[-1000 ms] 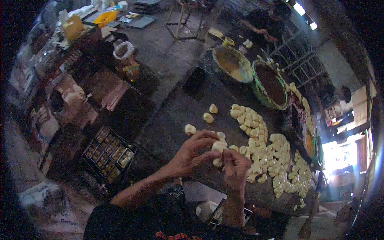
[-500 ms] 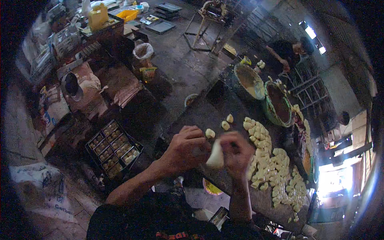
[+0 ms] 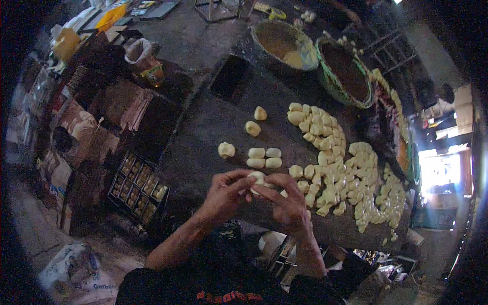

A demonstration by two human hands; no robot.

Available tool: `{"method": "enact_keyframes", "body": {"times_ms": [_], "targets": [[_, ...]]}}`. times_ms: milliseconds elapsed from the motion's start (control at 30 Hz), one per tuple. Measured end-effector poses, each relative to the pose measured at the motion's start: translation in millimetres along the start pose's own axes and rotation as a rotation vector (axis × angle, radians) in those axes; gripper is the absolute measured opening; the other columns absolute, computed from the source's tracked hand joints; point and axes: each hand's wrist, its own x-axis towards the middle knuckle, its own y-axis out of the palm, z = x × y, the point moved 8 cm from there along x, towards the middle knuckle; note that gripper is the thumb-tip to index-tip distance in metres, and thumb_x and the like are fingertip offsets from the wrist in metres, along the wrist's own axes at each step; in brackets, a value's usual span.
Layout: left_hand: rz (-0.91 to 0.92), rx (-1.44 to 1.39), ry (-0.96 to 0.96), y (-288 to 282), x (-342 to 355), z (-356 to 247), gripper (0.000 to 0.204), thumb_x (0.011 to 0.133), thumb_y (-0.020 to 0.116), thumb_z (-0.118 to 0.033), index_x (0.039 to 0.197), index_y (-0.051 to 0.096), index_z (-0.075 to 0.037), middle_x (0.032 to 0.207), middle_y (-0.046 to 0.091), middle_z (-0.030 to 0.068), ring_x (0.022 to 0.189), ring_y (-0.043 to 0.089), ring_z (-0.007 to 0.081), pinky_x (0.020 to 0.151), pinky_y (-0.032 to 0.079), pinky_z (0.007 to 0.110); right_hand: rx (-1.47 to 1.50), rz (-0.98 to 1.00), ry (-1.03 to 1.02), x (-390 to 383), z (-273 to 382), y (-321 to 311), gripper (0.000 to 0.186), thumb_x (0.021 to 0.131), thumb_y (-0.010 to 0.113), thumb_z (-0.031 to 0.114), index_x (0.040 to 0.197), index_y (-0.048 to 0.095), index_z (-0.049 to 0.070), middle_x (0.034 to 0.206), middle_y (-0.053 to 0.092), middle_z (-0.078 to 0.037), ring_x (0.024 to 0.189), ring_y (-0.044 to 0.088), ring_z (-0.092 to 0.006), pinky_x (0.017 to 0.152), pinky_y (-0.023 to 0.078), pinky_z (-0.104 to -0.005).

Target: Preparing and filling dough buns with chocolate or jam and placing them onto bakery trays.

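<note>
- Pale dough piece: I find it at the centre, pinched between two hands above the near side of the dark desk.
- Left hand: at the piece's 8 o'clock; grip pinching its left side, thumb and fingers bent.
- Right hand: at 4 o'clock; grip pinching the other side with the fingertips.
- Surroundings: a block of four pieces sits at 12 o'clock, just beyond the fingers; a lone piece lies between 10 and 11; a crowded cluster spreads at 3.
- Risk, in my judgement: uneven pressure from the two grips could tear or misshape the piece.
- Risk: a forward slip of the fingers could knock the block askew.
- Risk: the right hand, close by the cluster's near pieces, could nudge them or stick to them.
- Change: half a second ago the piece hung stretched and blurred; now it is compact. The block, then hidden behind the hands, now shows whole.
</note>
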Motion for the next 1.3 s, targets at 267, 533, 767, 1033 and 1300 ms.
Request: {"method": "enact_keyframes", "body": {"times_ms": [267, 533, 767, 1033, 1300], "targets": [[-0.274, 0.863, 0.517, 53.2, 59.9, 13.0, 0.020, 0.087, 0.064, -0.006, 0.106, 0.065, -0.002, 0.091, 0.066, 0.0111, 0.083, 0.066, 0.0186, 0.068, 0.053, 0.031, 0.319, -0.256, 0.420, -15.9, -142.9, -10.8, 0.015, 0.075, 0.062, 0.005, 0.090, 0.067, 0.006, 0.086, 0.064, -0.011, 0.084, 0.063, -0.0294, 0.075, 0.050, -0.0369], [-0.287, 0.805, 0.550, 75.0, 103.4, -11.2, 0.022, 0.082, 0.059, 0.009, 0.100, 0.065, -0.001, 0.097, 0.066, 0.0119, 0.088, 0.066, 0.0215, 0.076, 0.053, 0.031, 0.419, -0.157, 0.754, -21.9, -184.9, -5.7, 0.017, 0.088, 0.066, 0.013, 0.099, 0.067, 0.000, 0.096, 0.068, -0.007, 0.087, 0.063, -0.0146, 0.074, 0.050, -0.0278], [-0.161, 0.470, 0.649, 58.0, 94.4, -15.5, 0.019, 0.078, 0.056, 0.016, 0.087, 0.062, -0.001, 0.101, 0.067, 0.0128, 0.117, 0.055, 0.0225, 0.106, 0.038, 0.040, 0.255, -0.316, 0.598, -34.1, -193.5, -0.8, 0.022, 0.076, 0.071, 0.005, 0.097, 0.067, 0.003, 0.109, 0.066, -0.009, 0.104, 0.062, -0.0235, 0.092, 0.048, -0.0353], [-0.363, 0.576, 0.799, -21.5, -21.0, -58.5, 0.021, 0.072, 0.057, 0.014, 0.084, 0.063, -0.003, 0.092, 0.066, 0.0104, 0.092, 0.064, 0.0206, 0.087, 0.050, 0.035, -0.108, -0.091, 0.030, 83.9, -128.7, 47.1, 0.021, 0.077, 0.069, 0.007, 0.098, 0.068, 0.004, 0.100, 0.069, -0.009, 0.099, 0.063, -0.0200, 0.089, 0.049, -0.0325], [-0.287, 0.868, 1.207, -3.8, -68.5, -108.5, 0.031, 0.078, 0.067, -0.006, 0.108, 0.064, -0.010, 0.110, 0.064, 0.0110, 0.102, 0.061, 0.0272, 0.089, 0.047, 0.039, 0.983, -0.133, 0.571, 47.7, -68.6, 66.0, 0.031, 0.087, 0.063, 0.007, 0.117, 0.060, 0.003, 0.101, 0.065, -0.006, 0.094, 0.063, -0.0155, 0.077, 0.051, -0.0285]]}}
